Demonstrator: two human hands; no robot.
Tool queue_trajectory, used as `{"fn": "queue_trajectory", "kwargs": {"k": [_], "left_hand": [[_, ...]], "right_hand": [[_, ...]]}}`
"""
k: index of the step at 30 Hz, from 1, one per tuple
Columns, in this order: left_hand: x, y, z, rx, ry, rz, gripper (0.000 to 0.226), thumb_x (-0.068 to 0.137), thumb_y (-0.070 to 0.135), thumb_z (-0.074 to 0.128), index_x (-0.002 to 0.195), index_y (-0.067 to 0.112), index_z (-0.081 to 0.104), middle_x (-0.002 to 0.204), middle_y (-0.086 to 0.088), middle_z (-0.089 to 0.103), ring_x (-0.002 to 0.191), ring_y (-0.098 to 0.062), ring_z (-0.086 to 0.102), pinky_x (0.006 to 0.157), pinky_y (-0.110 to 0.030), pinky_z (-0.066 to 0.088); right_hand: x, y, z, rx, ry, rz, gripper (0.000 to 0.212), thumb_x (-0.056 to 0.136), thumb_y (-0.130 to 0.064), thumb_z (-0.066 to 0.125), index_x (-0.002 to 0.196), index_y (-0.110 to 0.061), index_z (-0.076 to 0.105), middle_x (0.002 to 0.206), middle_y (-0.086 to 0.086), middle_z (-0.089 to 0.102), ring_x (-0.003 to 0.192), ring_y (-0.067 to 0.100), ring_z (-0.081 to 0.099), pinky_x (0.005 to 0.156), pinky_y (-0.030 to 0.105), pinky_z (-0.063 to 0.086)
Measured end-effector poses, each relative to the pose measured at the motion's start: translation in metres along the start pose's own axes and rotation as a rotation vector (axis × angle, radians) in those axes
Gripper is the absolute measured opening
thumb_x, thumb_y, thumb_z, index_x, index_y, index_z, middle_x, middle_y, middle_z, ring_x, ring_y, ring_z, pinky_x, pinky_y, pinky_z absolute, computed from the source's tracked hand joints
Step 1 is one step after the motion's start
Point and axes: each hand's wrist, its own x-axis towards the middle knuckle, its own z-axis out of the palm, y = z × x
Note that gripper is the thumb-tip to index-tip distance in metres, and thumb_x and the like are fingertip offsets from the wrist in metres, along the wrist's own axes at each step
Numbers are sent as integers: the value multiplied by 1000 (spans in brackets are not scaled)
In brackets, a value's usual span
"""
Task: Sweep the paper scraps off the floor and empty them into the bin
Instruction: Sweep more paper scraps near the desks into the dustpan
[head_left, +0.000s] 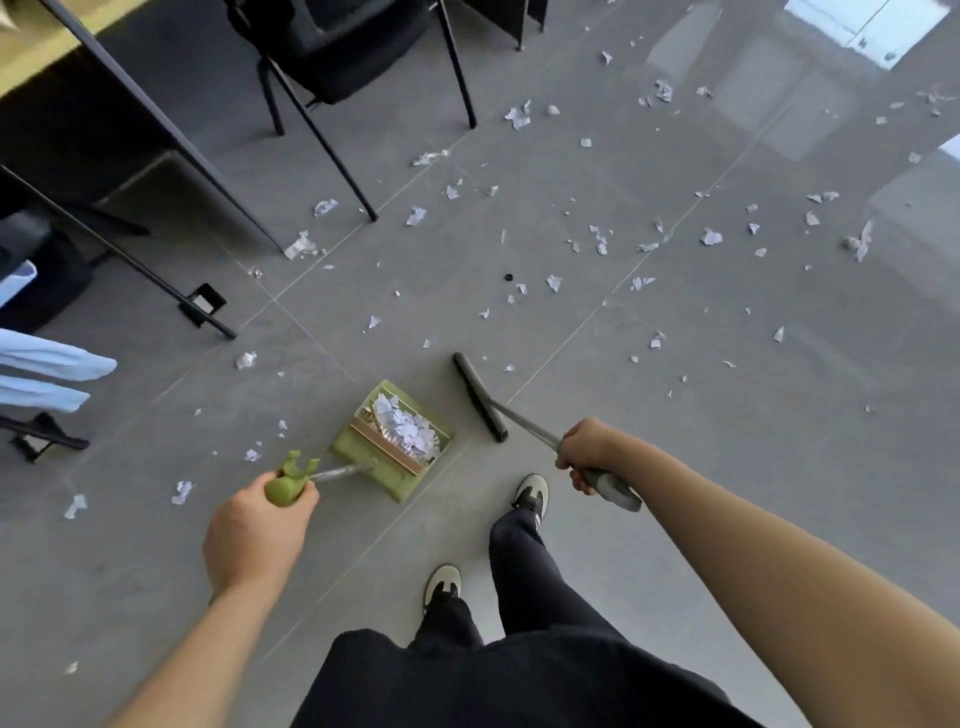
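My left hand (254, 530) grips the green handle of a green dustpan (363, 457) that sits on the grey floor just ahead of my feet. A heap of white paper scraps (405, 428) fills its tray. My right hand (584, 454) grips the grey handle of a broom (480, 397), whose black head rests on the floor right of the dustpan, a short gap away. Several loose paper scraps (600, 241) lie scattered over the floor ahead, to the right and around the dustpan. No bin is in view.
A black chair (332, 57) and a desk with thin black legs (156, 130) stand at the upper left. A small black round object (508, 277) lies among the scraps. Pale blue fabric (47, 369) shows at the left edge. My shoes (530, 496) are behind the dustpan.
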Motion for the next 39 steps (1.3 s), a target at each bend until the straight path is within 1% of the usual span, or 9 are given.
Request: {"fn": "queue_trajectory", "kwargs": {"k": [5,9,13,16,19,22,25,34,39], "left_hand": [[12,47,14,8,28,-14,22,80,31,74,72,12,65,59,-8,52,65,-37,50,60,-34,41],[17,84,28,8,33,-6,24,80,33,73,71,13,63,62,-13,59,64,-39,53,60,-36,46],[21,121,39,-14,51,4,22,80,32,74,73,13,66,65,-16,62,65,-39,53,61,-38,47],[24,149,46,-28,53,42,20,80,30,74,74,13,67,65,-16,63,62,-36,49,60,-36,45],[27,172,52,-11,48,79,25,80,30,75,68,12,62,61,-16,60,60,-36,47,58,-36,44],[32,192,58,2,30,112,26,80,30,75,67,12,62,58,-15,59,59,-36,48,57,-36,44],[38,215,65,7,4,140,27,81,32,74,67,12,61,58,-13,58,60,-37,49,57,-35,43],[64,286,86,85,-82,283,24,82,35,71,70,16,61,58,-8,53,62,-37,48,57,-32,39],[80,319,90,96,-120,347,23,81,34,72,74,14,64,65,-15,62,65,-40,53,60,-36,45]], "right_hand": [[30,-27,-64,-6,35,3,14,85,0,53,97,6,57,43,11,52,36,23,48,46,26,41],[47,-46,-110,84,47,14,2,86,3,52,88,3,51,55,11,49,40,21,45,47,26,40],[59,-55,-149,165,28,34,8,91,3,49,86,-2,45,59,8,42,44,19,41,44,22,38],[71,-57,-175,223,39,34,7,92,2,49,86,0,46,54,8,45,47,20,44,50,29,39],[80,-51,-195,306,30,68,5,93,-1,50,90,1,47,50,7,47,48,20,42,54,29,40],[81,-42,-209,464,8,112,4,94,0,47,91,0,49,64,6,42,47,15,38,42,18,38],[86,-31,-223,601,-6,136,11,95,0,45,85,-2,46,64,5,40,47,13,36,37,15,38],[89,31,-261,899,10,274,6,94,-2,49,90,-6,45,63,3,38,42,12,36,37,16,39],[78,36,-279,881,43,238,9,91,1,50,97,-3,45,63,3,38,39,14,36,40,18,38]]}}
